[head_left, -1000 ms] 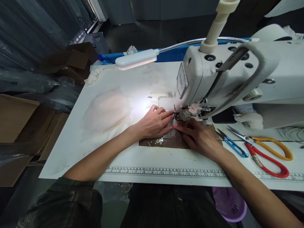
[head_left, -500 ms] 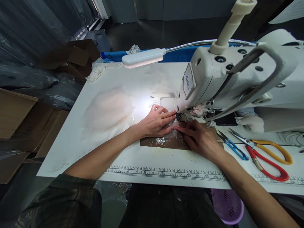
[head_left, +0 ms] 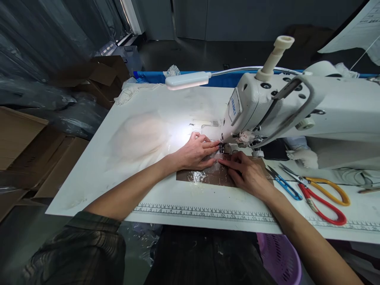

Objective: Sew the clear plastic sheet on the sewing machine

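My left hand (head_left: pixel 194 153) lies flat on a clear plastic sheet (head_left: pixel 208 174) over a brown patch of the table, fingers stretched toward the needle of the white sewing machine (head_left: pixel 297 107). My right hand (head_left: pixel 248 173) rests on the same sheet just right of it, fingers extended and pressing the material down below the presser foot (head_left: pixel 222 148). The fingertips of both hands nearly meet at the needle. A lit gooseneck lamp (head_left: pixel 188 80) shines on that spot.
Red and yellow-handled scissors (head_left: pixel 322 196) and blue thread snips (head_left: pixel 283 183) lie right of my right hand. A printed ruler (head_left: pixel 204 213) runs along the white table's front edge. Cardboard boxes (head_left: pixel 26 150) stand at left, a purple basket (head_left: pixel 279 259) sits below the table.
The camera view has lifted and pulled back a little. Both hands stay pressed on the sheet at the needle, barely shifted.
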Tool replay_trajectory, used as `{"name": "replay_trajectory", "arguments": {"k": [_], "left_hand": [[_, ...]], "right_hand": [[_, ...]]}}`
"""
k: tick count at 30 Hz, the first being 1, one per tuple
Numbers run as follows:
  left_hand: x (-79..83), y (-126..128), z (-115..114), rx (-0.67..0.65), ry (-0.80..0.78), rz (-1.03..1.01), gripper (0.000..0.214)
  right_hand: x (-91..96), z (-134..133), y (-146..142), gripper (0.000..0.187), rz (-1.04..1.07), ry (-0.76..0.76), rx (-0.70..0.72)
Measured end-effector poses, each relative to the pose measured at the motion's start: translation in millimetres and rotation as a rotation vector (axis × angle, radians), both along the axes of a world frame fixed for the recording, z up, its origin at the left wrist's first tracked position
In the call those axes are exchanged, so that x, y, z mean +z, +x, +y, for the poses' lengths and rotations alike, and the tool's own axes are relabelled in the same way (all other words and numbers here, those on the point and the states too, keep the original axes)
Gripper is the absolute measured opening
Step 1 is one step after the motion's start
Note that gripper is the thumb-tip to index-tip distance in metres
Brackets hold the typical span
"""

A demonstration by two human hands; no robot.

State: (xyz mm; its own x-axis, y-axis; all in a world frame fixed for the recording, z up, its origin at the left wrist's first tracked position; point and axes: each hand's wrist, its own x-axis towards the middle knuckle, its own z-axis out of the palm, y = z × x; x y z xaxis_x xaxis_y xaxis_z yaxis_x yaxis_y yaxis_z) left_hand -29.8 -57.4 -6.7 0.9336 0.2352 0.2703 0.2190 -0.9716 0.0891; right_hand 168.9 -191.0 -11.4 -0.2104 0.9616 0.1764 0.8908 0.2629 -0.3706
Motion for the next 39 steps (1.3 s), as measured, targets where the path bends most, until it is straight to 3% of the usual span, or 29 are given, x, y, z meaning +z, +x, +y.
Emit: {"name": "replay_trajectory", "arguments": {"k": [9,14,18,32,39], "left_hand": [[1.6,3,-8,0.027,0.103,-0.025,0.037],[-2.3,3,-5,-0.136,0.127,-0.087,0.025],[-3.3,3,-3,-0.155,0.150,-0.117,0.020],[-0.5,9,-8,-0.023,0.159,-0.078,0.025],[-1.0,14,-14,0.088,0.191,-0.027,0.033]], "right_hand": [[-0.7,-1,2,0.035,-0.025,0.003,0.013],[-0.9,-1,1,0.036,-0.046,0.009,0.007],[-2.7,-2,0,0.037,-0.068,0.033,-0.007],[-1.7,2,-5,0.040,-0.195,-0.036,-0.095],[1.5,1,3,0.042,0.106,0.007,-0.096]]}}
